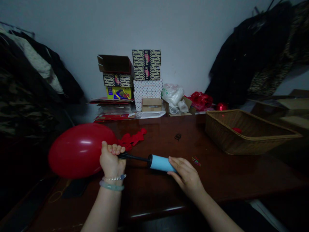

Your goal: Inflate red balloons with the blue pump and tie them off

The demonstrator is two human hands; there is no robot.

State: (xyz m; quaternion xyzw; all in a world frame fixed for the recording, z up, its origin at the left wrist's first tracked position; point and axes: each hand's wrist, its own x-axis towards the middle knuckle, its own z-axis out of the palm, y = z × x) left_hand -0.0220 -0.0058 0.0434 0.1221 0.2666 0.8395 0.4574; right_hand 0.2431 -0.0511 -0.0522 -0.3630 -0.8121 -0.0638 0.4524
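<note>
At twelve o'clock, printed cardboard boxes (146, 64) stand stacked beside a white plastic bag (172, 95); at two o'clock, a wicker basket (225, 137) sits on the dark wooden table (156, 135), past crumpled red ribbon (200, 100).

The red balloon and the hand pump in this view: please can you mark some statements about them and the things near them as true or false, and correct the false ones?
1. The left hand grips the neck of the red balloon. True.
2. The balloon is flat, with no air inside. False: it is blown up and round.
3. The right hand holds the blue pump barrel. True.
4. The woven basket is empty. False: a red item lies inside it.
5. The left wrist has no bracelets. False: it wears two, one of them beaded.
</note>
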